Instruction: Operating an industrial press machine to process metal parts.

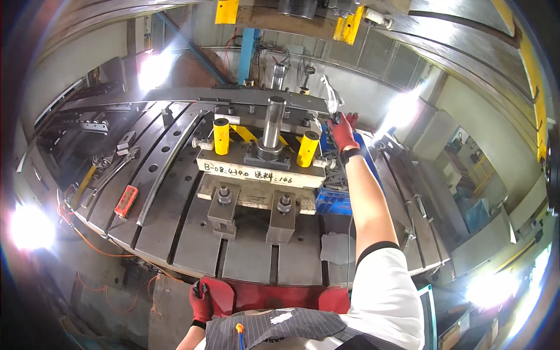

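Note:
My right hand (343, 133), in a red glove with dark fingertips, reaches far out over the right end of the die set. Its fingers are closed on the lower end of a shiny bent metal piece (331, 95), which stands up from them. Below that hand sits a blue crate (333, 202) with metal pieces in it. The die set (259, 168) carries a thick steel post (272, 125) and two yellow cylinders (221, 137). My left hand (200, 302), gloved alike, is low beside a red panel (262, 296). Its fingers are curled, and whatever they hold is hidden.
Two bolted clamp blocks (281, 219) hold the die set's front on the slotted steel table (245, 259). Wrenches (114, 169) and an orange-red box (126, 201) lie to the left. A long metal strip (192, 96) runs behind. Overhead hangs the press's upper part (297, 7).

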{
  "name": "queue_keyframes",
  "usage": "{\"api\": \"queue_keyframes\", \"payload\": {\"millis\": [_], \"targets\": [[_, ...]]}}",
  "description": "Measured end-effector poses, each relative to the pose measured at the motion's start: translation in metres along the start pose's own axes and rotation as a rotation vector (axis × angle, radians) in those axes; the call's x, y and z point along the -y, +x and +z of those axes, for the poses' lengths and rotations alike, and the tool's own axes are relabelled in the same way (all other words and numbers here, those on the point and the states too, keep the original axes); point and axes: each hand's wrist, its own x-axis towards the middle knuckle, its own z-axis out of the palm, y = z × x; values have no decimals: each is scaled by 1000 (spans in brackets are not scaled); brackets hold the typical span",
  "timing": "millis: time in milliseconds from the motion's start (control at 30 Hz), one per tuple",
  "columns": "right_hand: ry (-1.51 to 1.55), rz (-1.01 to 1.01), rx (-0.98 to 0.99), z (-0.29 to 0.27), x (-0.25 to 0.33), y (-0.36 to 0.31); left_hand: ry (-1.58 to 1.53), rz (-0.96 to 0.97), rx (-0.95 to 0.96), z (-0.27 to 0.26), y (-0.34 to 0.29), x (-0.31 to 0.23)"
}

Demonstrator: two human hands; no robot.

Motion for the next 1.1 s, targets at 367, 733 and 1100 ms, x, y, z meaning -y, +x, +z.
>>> {"api": "queue_keyframes", "payload": {"millis": [367,733,1100], "targets": [[-74,112,61,39,-19,12,-8,-41,-23,2,-4,-9],[21,111,103,-136,-4,-156,92,25,24,1,-1,-12],[-9,625,360,-221,-6,-442,-71,-38,119,-2,0,10]]}}
